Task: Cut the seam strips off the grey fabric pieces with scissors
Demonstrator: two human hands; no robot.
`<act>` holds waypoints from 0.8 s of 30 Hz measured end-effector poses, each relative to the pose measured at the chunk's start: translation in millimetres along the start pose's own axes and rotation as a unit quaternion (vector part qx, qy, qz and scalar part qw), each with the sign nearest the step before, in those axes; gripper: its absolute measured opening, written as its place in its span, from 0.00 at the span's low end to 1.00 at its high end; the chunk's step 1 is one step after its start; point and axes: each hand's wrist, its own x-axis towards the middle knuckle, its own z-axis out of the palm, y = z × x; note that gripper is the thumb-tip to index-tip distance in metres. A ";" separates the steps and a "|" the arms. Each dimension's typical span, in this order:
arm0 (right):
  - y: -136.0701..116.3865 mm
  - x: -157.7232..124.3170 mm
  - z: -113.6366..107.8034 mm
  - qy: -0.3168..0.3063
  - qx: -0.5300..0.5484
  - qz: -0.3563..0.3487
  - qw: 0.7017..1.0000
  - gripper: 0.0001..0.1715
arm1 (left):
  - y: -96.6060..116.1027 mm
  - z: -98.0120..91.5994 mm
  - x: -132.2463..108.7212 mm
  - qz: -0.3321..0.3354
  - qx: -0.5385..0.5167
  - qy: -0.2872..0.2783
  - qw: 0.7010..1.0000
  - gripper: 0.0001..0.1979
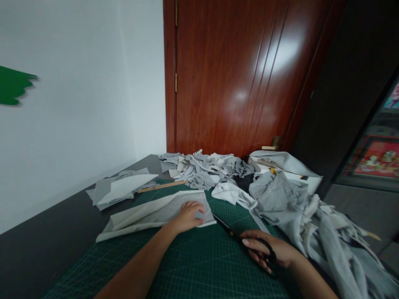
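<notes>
A long piece of light grey fabric with curled, paler edges lies across the green cutting mat. My left hand rests on its right end, fingers bent a little and thumb apart, pressing on the cloth without a visible grip. My right hand is wrapped around the handles of black scissors. Their blades look closed or nearly so and point up and left, with the tip close to the fabric's right edge. Whether the tip touches the cloth I cannot tell.
Stacked fabric pieces lie at left beside a wooden ruler. A heap of grey scraps is at the back. Bunched white cloth, a white box and a large grey fabric pile occupy the right. A wooden door stands behind.
</notes>
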 end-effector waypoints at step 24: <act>-6.4 -0.3 8.6 0.008 0.020 -0.010 1.000 0.41 | -11.3 -3.2 8.8 -0.133 0.020 0.103 0.986 0.08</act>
